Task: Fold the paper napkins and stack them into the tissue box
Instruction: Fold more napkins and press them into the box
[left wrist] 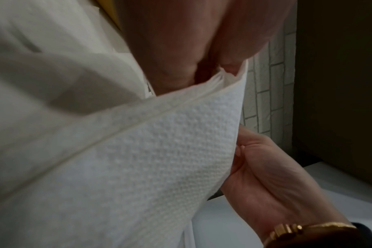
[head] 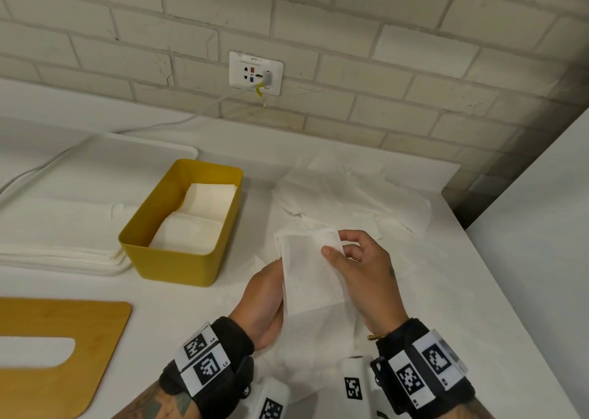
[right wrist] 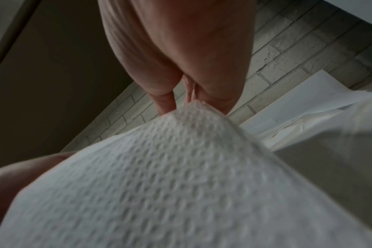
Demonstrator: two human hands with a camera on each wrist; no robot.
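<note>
A white embossed paper napkin [head: 310,275], folded into a narrow rectangle, is held above the table between both hands. My left hand [head: 266,294] grips its left edge, the fingers hidden behind the paper. My right hand [head: 357,259] pinches its top right corner with thumb and fingers. The napkin [left wrist: 149,159] fills the left wrist view, with the right hand [left wrist: 272,181] beside it. In the right wrist view the napkin [right wrist: 159,184] comes to a peak under the fingertips [right wrist: 166,102]. The yellow tissue box [head: 178,253] stands open to the left, folded napkins [head: 197,221] stacked inside.
Loose unfolded napkins [head: 350,192] lie spread behind my hands. A flat stack of napkins [head: 63,253] sits left of the box. A wooden lid with a slot [head: 57,348] lies at the front left. A brick wall with a socket [head: 256,73] and cable stands behind.
</note>
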